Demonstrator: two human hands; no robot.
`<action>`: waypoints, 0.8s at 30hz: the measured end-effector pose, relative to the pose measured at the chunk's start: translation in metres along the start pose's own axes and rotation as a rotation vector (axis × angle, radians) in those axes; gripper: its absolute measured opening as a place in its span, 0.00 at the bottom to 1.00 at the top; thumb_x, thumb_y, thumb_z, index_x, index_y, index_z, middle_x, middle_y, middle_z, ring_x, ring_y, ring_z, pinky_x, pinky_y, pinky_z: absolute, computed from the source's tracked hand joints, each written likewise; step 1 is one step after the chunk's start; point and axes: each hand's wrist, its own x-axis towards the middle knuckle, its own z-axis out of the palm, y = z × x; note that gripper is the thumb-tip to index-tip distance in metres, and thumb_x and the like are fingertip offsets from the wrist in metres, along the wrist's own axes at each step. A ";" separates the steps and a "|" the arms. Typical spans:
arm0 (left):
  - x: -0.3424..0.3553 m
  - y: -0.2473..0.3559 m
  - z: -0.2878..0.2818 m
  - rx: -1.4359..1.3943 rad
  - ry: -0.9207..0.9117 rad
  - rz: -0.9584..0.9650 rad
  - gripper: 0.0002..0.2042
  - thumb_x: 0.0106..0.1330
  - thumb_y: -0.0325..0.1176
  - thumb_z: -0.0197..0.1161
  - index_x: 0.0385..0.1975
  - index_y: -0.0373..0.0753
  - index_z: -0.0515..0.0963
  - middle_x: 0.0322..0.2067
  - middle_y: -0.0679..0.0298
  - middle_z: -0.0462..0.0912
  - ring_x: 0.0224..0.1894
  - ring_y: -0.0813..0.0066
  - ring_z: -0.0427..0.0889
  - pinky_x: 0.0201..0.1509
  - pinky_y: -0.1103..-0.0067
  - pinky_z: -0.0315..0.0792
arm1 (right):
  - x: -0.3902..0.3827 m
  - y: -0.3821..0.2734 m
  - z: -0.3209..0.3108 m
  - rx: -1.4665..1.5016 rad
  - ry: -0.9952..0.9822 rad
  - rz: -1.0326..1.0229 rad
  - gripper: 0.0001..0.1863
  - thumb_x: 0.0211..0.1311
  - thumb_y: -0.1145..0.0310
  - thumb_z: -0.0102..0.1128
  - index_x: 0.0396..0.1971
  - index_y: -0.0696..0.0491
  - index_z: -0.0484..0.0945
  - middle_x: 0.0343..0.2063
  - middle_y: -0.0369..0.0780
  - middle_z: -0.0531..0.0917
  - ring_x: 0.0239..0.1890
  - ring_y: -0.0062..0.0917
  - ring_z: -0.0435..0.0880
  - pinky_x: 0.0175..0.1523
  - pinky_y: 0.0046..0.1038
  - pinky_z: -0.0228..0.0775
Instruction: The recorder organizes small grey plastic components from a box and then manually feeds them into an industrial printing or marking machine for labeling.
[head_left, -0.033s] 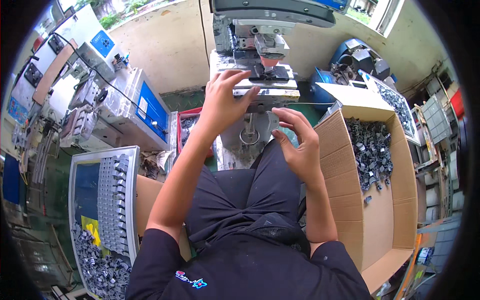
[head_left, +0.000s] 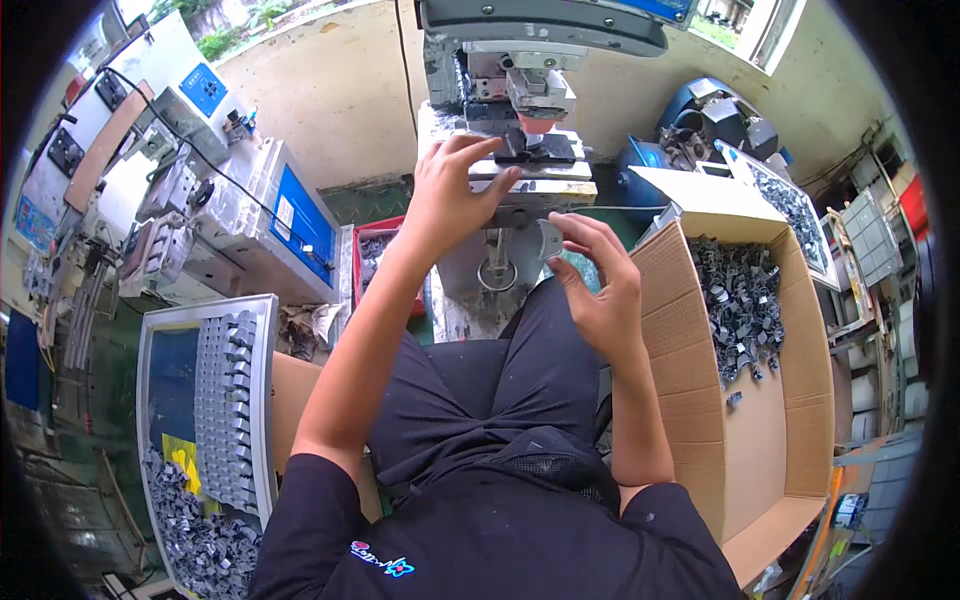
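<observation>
My right hand (head_left: 600,275) pinches a small grey curved plastic piece (head_left: 549,241) between thumb and fingers, in front of the machine's lower body. My left hand (head_left: 458,190) is raised higher, its thumb and fingers apart with nothing seen between them. The fingertips are beside the black jig (head_left: 555,149) on the press bed; whether they touch it I cannot tell. Right above the jig hangs the pinkish pad (head_left: 536,124) of the pad printing machine (head_left: 540,88). Something small and grey shows just under the pad, partly hidden.
On my right stands an open cardboard box (head_left: 685,400) with a heap of dark grey pieces (head_left: 740,300). A framed tray (head_left: 268,400) on my left holds rows of grey pieces and a loose pile. A red bin (head_left: 418,300) stands behind my left forearm. A blue-panelled cabinet (head_left: 305,225) is beyond it.
Hardly anything differs. The view has shifted very slightly, and the curved piece in my right hand shows a little more of its face. My left hand stays beside the jig.
</observation>
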 end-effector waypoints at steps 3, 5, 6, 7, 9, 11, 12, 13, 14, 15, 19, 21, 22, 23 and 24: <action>0.023 -0.016 0.022 -0.018 -0.069 -0.058 0.25 0.58 0.49 0.70 0.50 0.39 0.82 0.49 0.54 0.80 0.53 0.56 0.77 0.62 0.67 0.67 | 0.006 0.002 -0.014 -0.166 0.109 -0.036 0.19 0.57 0.79 0.66 0.51 0.54 0.80 0.48 0.42 0.81 0.46 0.28 0.82 0.51 0.29 0.74; 0.033 -0.022 0.031 -0.081 -0.086 -0.096 0.26 0.58 0.51 0.69 0.52 0.41 0.81 0.49 0.55 0.79 0.54 0.55 0.76 0.63 0.65 0.65 | 0.013 0.004 -0.021 -0.223 0.159 -0.037 0.19 0.58 0.78 0.66 0.50 0.54 0.80 0.46 0.41 0.82 0.45 0.28 0.82 0.51 0.29 0.73; 0.036 -0.019 0.034 -0.061 -0.111 -0.074 0.26 0.59 0.52 0.69 0.53 0.42 0.81 0.49 0.55 0.79 0.55 0.55 0.75 0.64 0.64 0.64 | 0.016 0.008 -0.025 -0.249 0.195 -0.008 0.18 0.58 0.78 0.66 0.50 0.54 0.80 0.44 0.41 0.82 0.45 0.27 0.82 0.50 0.29 0.73; 0.039 -0.016 0.038 -0.039 -0.136 -0.052 0.27 0.59 0.53 0.68 0.54 0.44 0.80 0.49 0.55 0.79 0.56 0.55 0.74 0.64 0.63 0.63 | 0.019 0.011 -0.028 -0.273 0.229 0.020 0.18 0.58 0.77 0.66 0.49 0.55 0.80 0.43 0.41 0.82 0.45 0.26 0.81 0.50 0.28 0.73; 0.040 -0.011 0.041 0.043 -0.142 -0.088 0.26 0.60 0.54 0.67 0.54 0.45 0.80 0.48 0.56 0.79 0.57 0.54 0.73 0.65 0.62 0.62 | 0.031 0.019 -0.028 -0.279 0.255 0.018 0.17 0.58 0.77 0.66 0.49 0.55 0.81 0.42 0.40 0.82 0.45 0.26 0.82 0.50 0.28 0.73; 0.042 -0.010 0.039 -0.025 -0.163 -0.146 0.25 0.60 0.53 0.67 0.52 0.44 0.80 0.47 0.56 0.80 0.55 0.54 0.74 0.64 0.63 0.63 | 0.044 0.032 -0.027 -0.247 0.285 0.054 0.17 0.58 0.77 0.66 0.49 0.55 0.80 0.42 0.41 0.82 0.44 0.26 0.83 0.50 0.28 0.74; 0.042 -0.012 0.040 -0.027 -0.165 -0.148 0.25 0.60 0.53 0.67 0.52 0.44 0.80 0.47 0.56 0.80 0.55 0.54 0.74 0.64 0.63 0.63 | 0.051 0.039 -0.026 -0.247 0.284 0.042 0.17 0.59 0.78 0.65 0.50 0.55 0.80 0.42 0.41 0.82 0.43 0.26 0.84 0.50 0.28 0.75; 0.042 -0.013 0.041 -0.042 -0.144 -0.128 0.24 0.60 0.52 0.66 0.51 0.44 0.81 0.47 0.56 0.80 0.55 0.54 0.74 0.63 0.64 0.64 | 0.059 0.045 -0.025 -0.250 0.283 0.041 0.17 0.59 0.78 0.65 0.50 0.55 0.80 0.42 0.41 0.82 0.43 0.26 0.84 0.50 0.28 0.75; 0.042 -0.014 0.041 -0.056 -0.123 -0.109 0.23 0.61 0.52 0.66 0.50 0.44 0.81 0.46 0.56 0.80 0.54 0.54 0.74 0.63 0.65 0.65 | 0.065 0.051 -0.023 -0.225 0.268 0.052 0.17 0.60 0.78 0.65 0.50 0.55 0.80 0.42 0.42 0.83 0.43 0.27 0.84 0.50 0.28 0.75; 0.041 -0.015 0.042 -0.057 -0.121 -0.110 0.23 0.61 0.52 0.66 0.50 0.44 0.81 0.46 0.56 0.80 0.54 0.54 0.74 0.63 0.65 0.65 | 0.072 0.058 -0.021 -0.198 0.252 0.062 0.18 0.60 0.78 0.64 0.51 0.56 0.80 0.42 0.42 0.83 0.43 0.27 0.84 0.50 0.28 0.75; 0.037 -0.013 0.040 -0.057 -0.095 -0.094 0.21 0.62 0.49 0.66 0.50 0.44 0.79 0.46 0.57 0.81 0.53 0.55 0.75 0.61 0.65 0.66 | 0.096 0.075 -0.010 -0.198 0.149 0.067 0.16 0.61 0.77 0.63 0.50 0.57 0.81 0.42 0.43 0.84 0.42 0.27 0.85 0.49 0.26 0.75; 0.034 -0.015 0.040 -0.063 -0.045 -0.062 0.20 0.64 0.46 0.65 0.50 0.41 0.77 0.45 0.57 0.82 0.52 0.56 0.76 0.60 0.65 0.66 | 0.103 0.077 -0.006 -0.170 0.120 0.074 0.16 0.60 0.77 0.63 0.49 0.57 0.82 0.42 0.43 0.84 0.41 0.25 0.85 0.48 0.25 0.75; 0.034 -0.016 0.040 -0.064 -0.039 -0.063 0.20 0.64 0.46 0.65 0.50 0.41 0.77 0.45 0.57 0.82 0.52 0.56 0.76 0.60 0.65 0.66 | 0.106 0.076 -0.004 -0.189 0.091 0.064 0.16 0.60 0.77 0.64 0.49 0.56 0.82 0.41 0.43 0.84 0.40 0.26 0.84 0.47 0.26 0.74; 0.033 -0.017 0.041 -0.095 -0.024 -0.092 0.20 0.65 0.44 0.64 0.51 0.39 0.76 0.44 0.55 0.82 0.51 0.55 0.77 0.59 0.65 0.68 | 0.109 0.076 -0.004 -0.208 0.062 0.054 0.16 0.59 0.76 0.64 0.49 0.56 0.82 0.41 0.43 0.84 0.39 0.26 0.84 0.46 0.27 0.74; 0.032 -0.019 0.042 -0.124 -0.010 -0.124 0.19 0.66 0.42 0.63 0.51 0.36 0.75 0.44 0.54 0.83 0.50 0.55 0.78 0.57 0.65 0.69 | 0.112 0.076 -0.003 -0.210 0.058 0.050 0.16 0.59 0.76 0.64 0.49 0.56 0.82 0.41 0.43 0.84 0.39 0.26 0.84 0.46 0.27 0.74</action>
